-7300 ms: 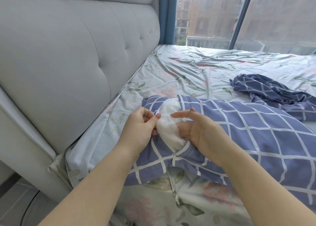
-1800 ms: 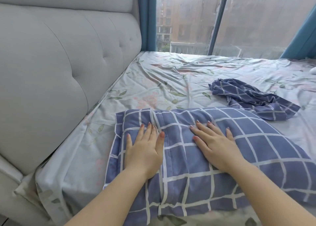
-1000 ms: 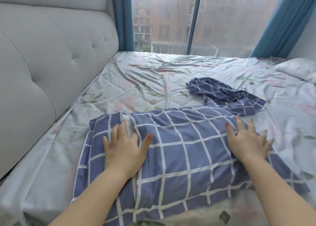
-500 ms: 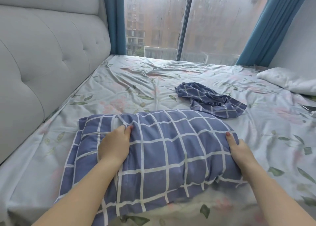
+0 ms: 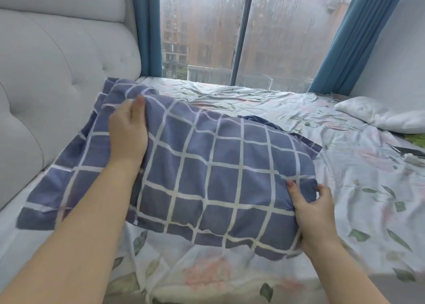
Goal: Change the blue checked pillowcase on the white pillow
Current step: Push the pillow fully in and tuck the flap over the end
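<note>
Fingers of L hand (image 5: 127,129) were curled, pinching loose cloth at far-left end of the blue checked pillowcase (image 5: 207,165). R hand (image 5: 315,211) wrapped thumb & fingers round its near-right end. Stuffed case was held over floral sheet (image 5: 345,165), beside grey headboard (image 5: 57,73).

Bare forearms (image 5: 92,211); left hand (image 5: 128,131), right hand (image 5: 315,209) with reddish-pink painted nails (image 5: 291,184) (right thumbnail clearest).

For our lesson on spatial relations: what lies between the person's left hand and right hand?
In the head view, the filled blue checked pillowcase spans the stretch from the left hand to the right hand; each holds one end.
</note>
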